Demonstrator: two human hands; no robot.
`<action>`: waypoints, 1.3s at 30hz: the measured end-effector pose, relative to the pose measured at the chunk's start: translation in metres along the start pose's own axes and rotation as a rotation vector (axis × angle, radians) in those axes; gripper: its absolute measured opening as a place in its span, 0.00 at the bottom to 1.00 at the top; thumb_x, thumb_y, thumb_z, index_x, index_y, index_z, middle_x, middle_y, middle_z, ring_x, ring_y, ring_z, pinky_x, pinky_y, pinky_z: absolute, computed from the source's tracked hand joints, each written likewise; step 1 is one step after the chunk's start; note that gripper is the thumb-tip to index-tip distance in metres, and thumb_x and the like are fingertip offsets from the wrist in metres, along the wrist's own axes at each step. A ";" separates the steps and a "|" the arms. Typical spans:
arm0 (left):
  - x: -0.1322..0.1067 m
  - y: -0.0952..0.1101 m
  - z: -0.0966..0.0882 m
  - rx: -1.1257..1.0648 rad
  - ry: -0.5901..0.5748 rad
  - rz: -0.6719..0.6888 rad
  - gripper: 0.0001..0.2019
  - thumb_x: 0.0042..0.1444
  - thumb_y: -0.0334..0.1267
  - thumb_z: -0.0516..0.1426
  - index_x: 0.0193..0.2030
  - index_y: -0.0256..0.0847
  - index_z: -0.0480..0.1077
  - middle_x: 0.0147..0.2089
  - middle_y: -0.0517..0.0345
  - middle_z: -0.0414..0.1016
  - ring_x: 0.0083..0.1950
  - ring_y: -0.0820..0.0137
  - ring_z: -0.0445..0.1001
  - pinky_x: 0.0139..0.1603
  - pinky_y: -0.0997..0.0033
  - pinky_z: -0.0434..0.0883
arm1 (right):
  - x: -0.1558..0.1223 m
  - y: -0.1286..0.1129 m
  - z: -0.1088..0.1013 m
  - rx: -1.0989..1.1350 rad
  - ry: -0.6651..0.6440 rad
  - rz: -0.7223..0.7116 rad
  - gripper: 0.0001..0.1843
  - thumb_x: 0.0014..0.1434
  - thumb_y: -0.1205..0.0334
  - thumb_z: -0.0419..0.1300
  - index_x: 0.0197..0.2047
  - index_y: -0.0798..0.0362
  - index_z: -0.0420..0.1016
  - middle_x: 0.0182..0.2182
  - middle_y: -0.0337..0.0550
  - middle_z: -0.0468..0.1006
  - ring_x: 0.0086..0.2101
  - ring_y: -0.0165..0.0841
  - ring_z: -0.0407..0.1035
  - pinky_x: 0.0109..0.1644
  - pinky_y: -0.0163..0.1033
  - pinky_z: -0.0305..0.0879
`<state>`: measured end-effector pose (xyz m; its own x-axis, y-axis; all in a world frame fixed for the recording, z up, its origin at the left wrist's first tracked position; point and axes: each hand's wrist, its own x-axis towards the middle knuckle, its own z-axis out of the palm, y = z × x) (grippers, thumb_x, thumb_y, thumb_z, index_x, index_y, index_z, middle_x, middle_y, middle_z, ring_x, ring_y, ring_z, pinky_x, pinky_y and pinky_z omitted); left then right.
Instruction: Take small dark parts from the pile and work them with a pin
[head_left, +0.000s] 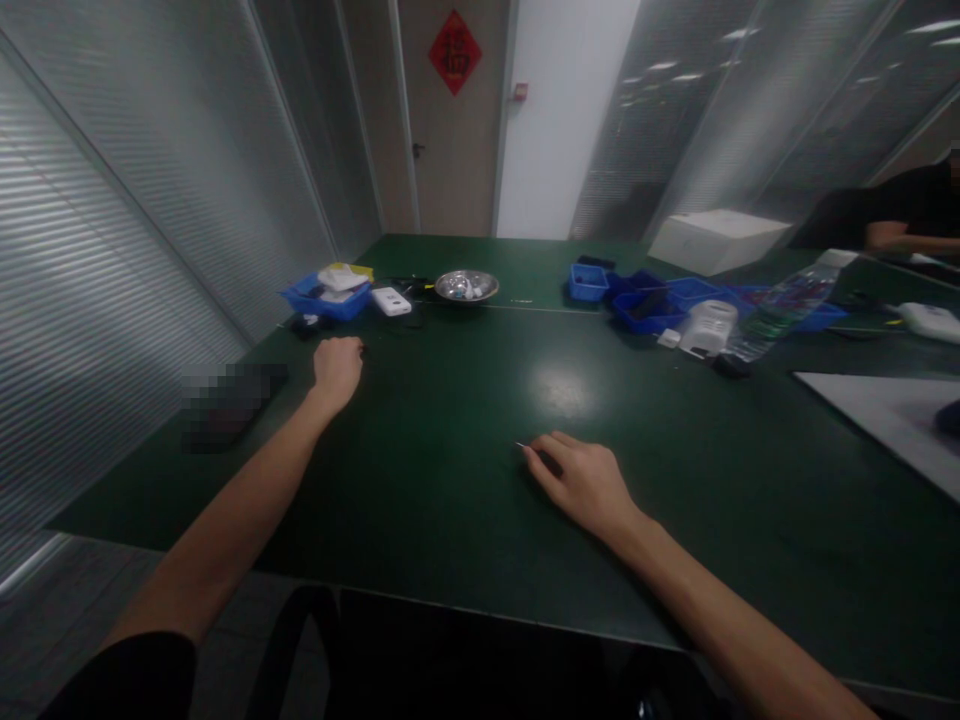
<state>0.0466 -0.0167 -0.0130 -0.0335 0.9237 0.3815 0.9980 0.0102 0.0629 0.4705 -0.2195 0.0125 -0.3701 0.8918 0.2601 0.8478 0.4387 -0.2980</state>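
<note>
My left hand [337, 368] rests far out on the green table [450, 500] with its fingers curled into a fist; whether it holds anything I cannot tell. Just beyond it lies a small dark object [304, 325]. My right hand [581, 480] lies on the table nearer to me, fingers pinched on a thin, small pointed tool [523, 446] whose pale tip sticks out to the left.
At the back left stand a blue tray [326, 298] with white parts, a white device [391, 301] and a metal bowl [466, 286]. Back right hold several blue bins [645, 305], a white device [709, 328], a water bottle [784, 305] and a white box [716, 240]. Another person's arm [911, 238] shows at far right.
</note>
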 end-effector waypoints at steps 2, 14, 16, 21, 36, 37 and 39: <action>0.003 -0.004 0.000 -0.097 0.011 -0.009 0.14 0.65 0.34 0.54 0.47 0.36 0.81 0.45 0.38 0.81 0.48 0.47 0.78 0.51 0.50 0.71 | 0.000 0.000 0.001 -0.007 0.008 0.001 0.22 0.74 0.50 0.48 0.41 0.50 0.79 0.34 0.42 0.80 0.29 0.31 0.72 0.31 0.36 0.58; -0.083 0.162 -0.047 -0.945 -0.486 0.817 0.10 0.65 0.38 0.61 0.51 0.42 0.77 0.49 0.53 0.78 0.49 0.65 0.75 0.51 0.65 0.71 | 0.000 -0.001 0.000 -0.049 0.044 0.004 0.17 0.74 0.50 0.49 0.46 0.48 0.77 0.38 0.41 0.81 0.32 0.33 0.74 0.33 0.37 0.56; -0.098 0.178 -0.051 -0.992 -0.519 0.827 0.14 0.64 0.37 0.62 0.56 0.42 0.75 0.49 0.52 0.77 0.48 0.66 0.75 0.49 0.66 0.71 | -0.001 -0.001 0.000 -0.070 0.036 0.012 0.17 0.73 0.51 0.49 0.44 0.48 0.76 0.36 0.41 0.81 0.31 0.33 0.73 0.32 0.37 0.54; -0.103 0.181 -0.055 -0.987 -0.496 0.853 0.13 0.63 0.36 0.63 0.54 0.41 0.75 0.49 0.52 0.76 0.51 0.64 0.73 0.53 0.63 0.69 | 0.000 0.000 0.001 -0.122 0.010 0.005 0.15 0.74 0.52 0.49 0.46 0.47 0.74 0.36 0.40 0.79 0.29 0.32 0.71 0.31 0.37 0.51; -0.101 0.182 -0.052 -0.964 -0.508 0.928 0.09 0.66 0.38 0.61 0.50 0.40 0.77 0.47 0.51 0.77 0.51 0.63 0.73 0.54 0.62 0.67 | 0.001 -0.002 0.004 -0.148 -0.031 -0.069 0.12 0.74 0.58 0.48 0.42 0.50 0.71 0.36 0.41 0.75 0.27 0.30 0.67 0.30 0.37 0.48; -0.101 0.182 -0.052 -0.962 -0.508 0.933 0.09 0.66 0.39 0.61 0.50 0.40 0.77 0.47 0.50 0.77 0.51 0.63 0.73 0.54 0.62 0.67 | 0.001 -0.002 0.005 -0.143 -0.030 -0.077 0.13 0.74 0.58 0.48 0.42 0.51 0.71 0.36 0.42 0.75 0.28 0.30 0.67 0.31 0.37 0.48; -0.101 0.184 -0.051 -0.960 -0.509 0.949 0.09 0.66 0.39 0.61 0.51 0.40 0.76 0.46 0.50 0.77 0.50 0.63 0.73 0.53 0.63 0.67 | 0.003 -0.003 0.007 -0.131 -0.030 -0.090 0.13 0.74 0.58 0.48 0.43 0.51 0.71 0.37 0.42 0.76 0.28 0.30 0.67 0.31 0.37 0.48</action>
<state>0.2304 -0.1277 0.0068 0.8366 0.4711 0.2796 0.2037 -0.7413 0.6395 0.4646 -0.2173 0.0075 -0.4560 0.8535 0.2521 0.8525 0.5002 -0.1516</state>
